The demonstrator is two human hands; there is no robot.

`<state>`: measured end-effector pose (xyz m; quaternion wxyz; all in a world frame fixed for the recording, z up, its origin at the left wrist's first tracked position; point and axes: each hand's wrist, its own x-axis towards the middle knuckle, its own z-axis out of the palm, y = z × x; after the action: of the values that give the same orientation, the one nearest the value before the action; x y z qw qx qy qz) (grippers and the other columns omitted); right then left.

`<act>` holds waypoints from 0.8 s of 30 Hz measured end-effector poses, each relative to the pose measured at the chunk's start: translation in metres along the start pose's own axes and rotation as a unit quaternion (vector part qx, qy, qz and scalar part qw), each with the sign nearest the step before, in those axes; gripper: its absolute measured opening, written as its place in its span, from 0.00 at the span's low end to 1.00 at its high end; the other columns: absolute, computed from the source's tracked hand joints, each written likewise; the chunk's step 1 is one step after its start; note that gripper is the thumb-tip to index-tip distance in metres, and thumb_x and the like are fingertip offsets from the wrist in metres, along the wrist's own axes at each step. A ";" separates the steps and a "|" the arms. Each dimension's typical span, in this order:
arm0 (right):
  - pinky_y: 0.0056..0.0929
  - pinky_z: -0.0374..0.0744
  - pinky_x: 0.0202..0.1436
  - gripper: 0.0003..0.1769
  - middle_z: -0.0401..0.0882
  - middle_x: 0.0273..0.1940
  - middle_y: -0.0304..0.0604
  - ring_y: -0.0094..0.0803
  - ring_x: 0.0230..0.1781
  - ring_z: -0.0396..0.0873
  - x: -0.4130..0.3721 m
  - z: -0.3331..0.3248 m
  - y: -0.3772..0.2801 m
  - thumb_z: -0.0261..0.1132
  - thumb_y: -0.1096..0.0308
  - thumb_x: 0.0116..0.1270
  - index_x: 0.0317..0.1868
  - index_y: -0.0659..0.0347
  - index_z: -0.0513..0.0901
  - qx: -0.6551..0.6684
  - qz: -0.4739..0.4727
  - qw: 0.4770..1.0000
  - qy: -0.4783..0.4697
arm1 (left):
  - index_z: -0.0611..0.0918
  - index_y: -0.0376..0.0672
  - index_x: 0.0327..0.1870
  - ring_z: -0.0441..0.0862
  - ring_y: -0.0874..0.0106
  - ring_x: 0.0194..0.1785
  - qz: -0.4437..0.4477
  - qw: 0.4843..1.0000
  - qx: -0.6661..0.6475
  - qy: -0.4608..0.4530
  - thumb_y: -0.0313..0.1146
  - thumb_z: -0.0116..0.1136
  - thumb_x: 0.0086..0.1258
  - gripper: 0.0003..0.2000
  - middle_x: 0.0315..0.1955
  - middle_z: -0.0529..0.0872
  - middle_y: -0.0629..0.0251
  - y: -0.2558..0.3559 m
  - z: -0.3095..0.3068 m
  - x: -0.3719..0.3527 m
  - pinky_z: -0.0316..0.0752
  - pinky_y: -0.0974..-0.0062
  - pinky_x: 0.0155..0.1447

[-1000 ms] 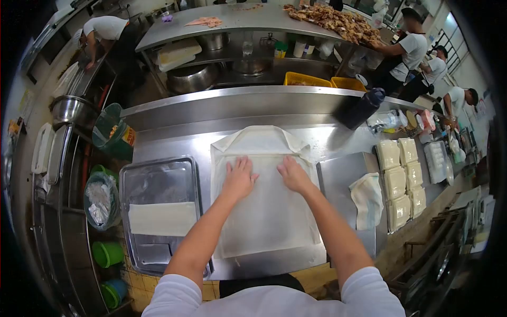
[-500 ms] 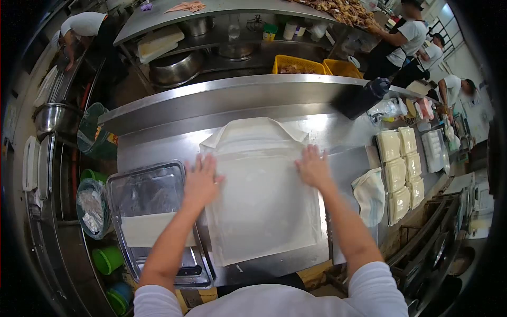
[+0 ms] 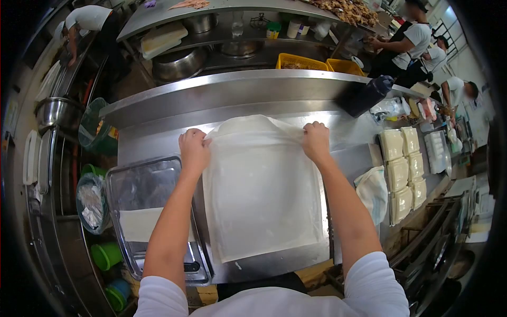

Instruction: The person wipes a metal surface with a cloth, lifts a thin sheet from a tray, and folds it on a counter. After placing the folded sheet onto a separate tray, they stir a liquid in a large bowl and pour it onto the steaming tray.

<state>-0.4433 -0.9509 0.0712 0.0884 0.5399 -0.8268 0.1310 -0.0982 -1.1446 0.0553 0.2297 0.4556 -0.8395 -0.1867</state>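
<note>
A large, thin, whitish pliable sheet (image 3: 264,195) lies on the steel worktable, its far edge raised and bunched in a fold. The left far corner is pinched between the fingers of my left hand (image 3: 194,149). Across from it, my right hand (image 3: 316,141) grips the right far corner, fingers curled. Left of the sheet sits a metal tray (image 3: 140,185) holding a pale folded piece (image 3: 140,224) and a dark-handled tool (image 3: 192,267), partly hidden by my left forearm.
A white cloth (image 3: 371,193) and several plastic-wrapped pale stacks (image 3: 395,171) lie at right. A dark bottle (image 3: 368,96) leans by the steel back ledge (image 3: 237,90). Bins (image 3: 95,203) stand at left. Co-workers (image 3: 412,42) work at the far right, another person (image 3: 90,24) at far left.
Both hands have moved away from me, from lying spread flat on the sheet's sides to gripping its far corners. The far flap now looks narrower and more drawn up.
</note>
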 end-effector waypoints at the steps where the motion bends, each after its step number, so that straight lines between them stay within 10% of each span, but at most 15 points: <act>1: 0.48 0.76 0.53 0.04 0.82 0.40 0.51 0.52 0.47 0.78 -0.009 -0.007 0.001 0.66 0.72 0.61 0.35 0.62 0.84 0.028 -0.007 0.997 0.069 | 0.85 0.39 0.43 0.75 0.52 0.61 0.009 0.999 -0.031 0.028 0.28 0.66 0.65 0.08 0.52 0.81 0.55 0.007 -0.014 -0.012 0.64 0.47 0.72; 11: 0.48 0.77 0.53 0.08 0.83 0.39 0.50 0.51 0.46 0.80 -0.167 -0.073 0.018 0.64 0.74 0.59 0.39 0.64 0.86 0.091 -0.013 0.993 -0.079 | 0.85 0.41 0.35 0.73 0.49 0.66 0.122 0.991 -0.018 -0.043 0.18 0.65 0.51 0.10 0.55 0.79 0.54 0.019 -0.073 -0.166 0.63 0.44 0.72; 19: 0.50 0.70 0.75 0.23 0.76 0.67 0.61 0.56 0.70 0.72 -0.138 -0.070 -0.075 0.63 0.69 0.70 0.63 0.68 0.79 0.267 -0.043 0.946 -0.179 | 0.89 0.48 0.46 0.67 0.54 0.75 0.090 0.989 0.009 -0.114 0.26 0.69 0.55 0.16 0.65 0.77 0.58 0.036 -0.071 -0.177 0.53 0.38 0.80; 24: 0.55 0.58 0.82 0.32 0.62 0.78 0.58 0.53 0.79 0.60 -0.091 -0.004 -0.130 0.57 0.57 0.78 0.75 0.68 0.67 0.091 -0.204 0.932 -0.286 | 0.90 0.49 0.42 0.67 0.56 0.76 0.111 0.982 0.031 -0.152 0.25 0.67 0.55 0.13 0.64 0.79 0.61 0.030 -0.057 -0.185 0.52 0.38 0.80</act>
<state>-0.2872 -0.9204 0.0651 -0.1770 0.7170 -0.6738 0.0248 0.0017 -0.9781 0.0784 0.1049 0.3329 -0.9153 -0.2012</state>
